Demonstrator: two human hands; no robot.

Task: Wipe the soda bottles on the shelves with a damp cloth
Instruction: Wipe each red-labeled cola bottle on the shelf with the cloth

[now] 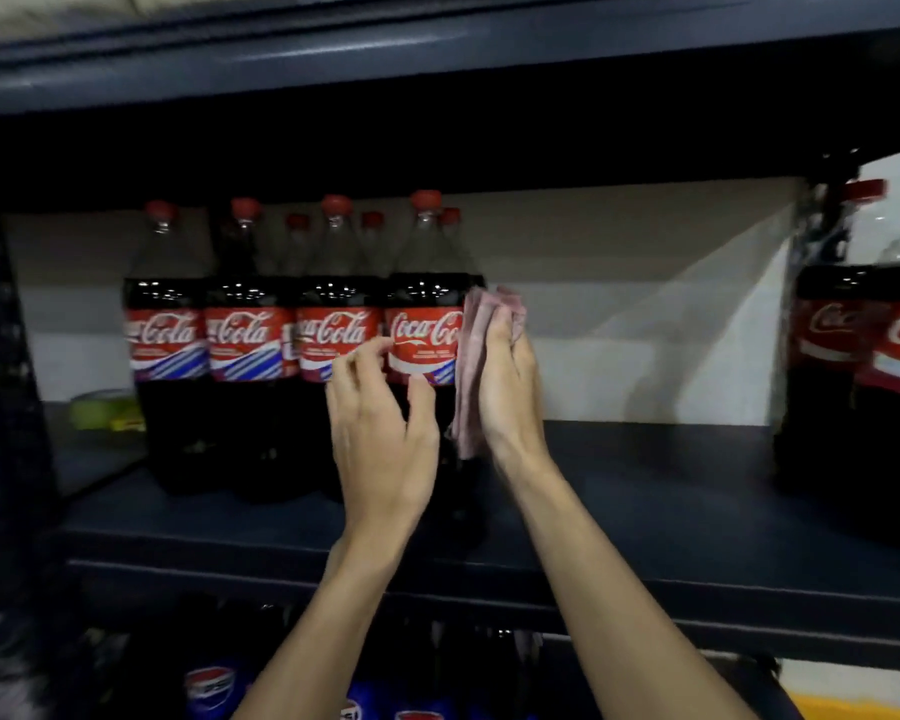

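Down low, close by, Pepsi bottles (210, 685) stand on the shelf below. Two bare arms reach up past them and over the dark shelf (645, 517).

The left hand (380, 433) is in front of the Coke bottle (423, 304) at the right end of the front row. Its fingers are spread and a little bent, with the tips by the red label and the thumb low on the front. It holds nothing. I cannot tell if the fingers touch the bottle.

The right hand (505, 392) holds the pink cloth (470, 350) against the right side of that same bottle. The cloth sits between the palm and the bottle. It is bunched up above the fingertips and hangs down below the wrist.

So the bottle stands between the two hands. Three more Coke bottles (245, 345) stand in a row to its left, all upright, side by side. More red caps (372, 219) peek out behind them.

Far left, something green (100, 407) lies on the shelf. Far right, well apart, stand two other Coke bottles (827, 356). A white wall (619, 304) is at the back.
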